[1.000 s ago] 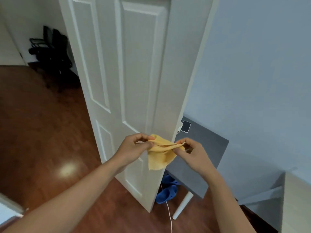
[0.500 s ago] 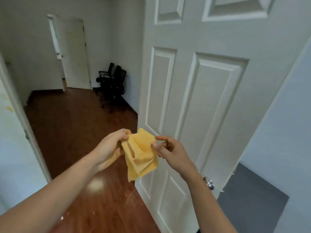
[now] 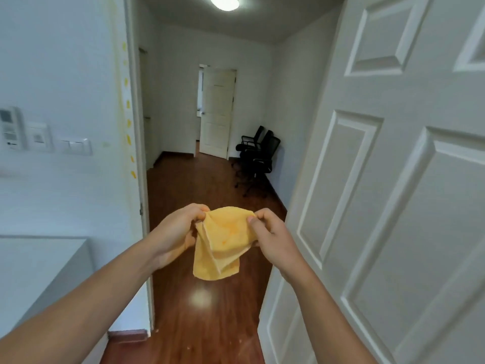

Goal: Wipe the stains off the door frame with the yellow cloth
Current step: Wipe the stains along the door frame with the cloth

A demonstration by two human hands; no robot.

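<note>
The yellow cloth [image 3: 222, 243] hangs folded between both hands in the middle of the doorway. My left hand [image 3: 174, 233] pinches its upper left corner and my right hand [image 3: 270, 236] pinches its upper right corner. The white door frame [image 3: 132, 127] runs up the left side of the opening. A column of several yellow stains [image 3: 128, 122] marks its face from high up down to about waist height. Both hands are to the right of the frame and below most stains, not touching it.
The white panelled door [image 3: 393, 206] stands open on the right. Wall switches [image 3: 76, 145] and a control panel [image 3: 9, 130] are on the left wall, above a white counter [image 3: 39, 261]. Beyond lie a wooden floor [image 3: 204, 190], black office chairs [image 3: 258, 153] and another white door [image 3: 216, 112].
The view has swung left and up from the open door to the doorway and stained frame. Both hands keep hold of the cloth, spreading it a little wider.
</note>
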